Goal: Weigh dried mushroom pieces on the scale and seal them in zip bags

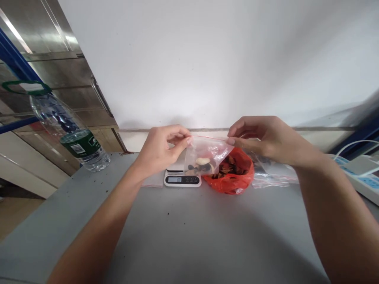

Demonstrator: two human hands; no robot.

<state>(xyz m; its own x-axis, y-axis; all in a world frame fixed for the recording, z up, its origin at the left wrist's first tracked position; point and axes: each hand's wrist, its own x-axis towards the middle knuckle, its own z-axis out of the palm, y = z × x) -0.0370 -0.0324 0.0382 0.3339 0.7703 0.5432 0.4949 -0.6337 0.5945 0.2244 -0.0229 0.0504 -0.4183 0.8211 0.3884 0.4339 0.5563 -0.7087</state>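
Note:
A small clear zip bag with a red line along its top edge hangs between my hands, a pale piece and several dark dried pieces lying in its bottom. My left hand pinches the bag's upper left corner, and my right hand pinches the upper right corner. Below and behind the bag is a small white digital scale, partly covered by it; the digits on its display are too small to read surely. Beside the scale, a red plastic bag stands open with brown dried pieces inside, partly behind the zip bag.
A large water bottle with a green handle stands at the left of the grey table. Flat clear bags lie right of the red bag. A white power strip is at the far right. A white wall rises behind.

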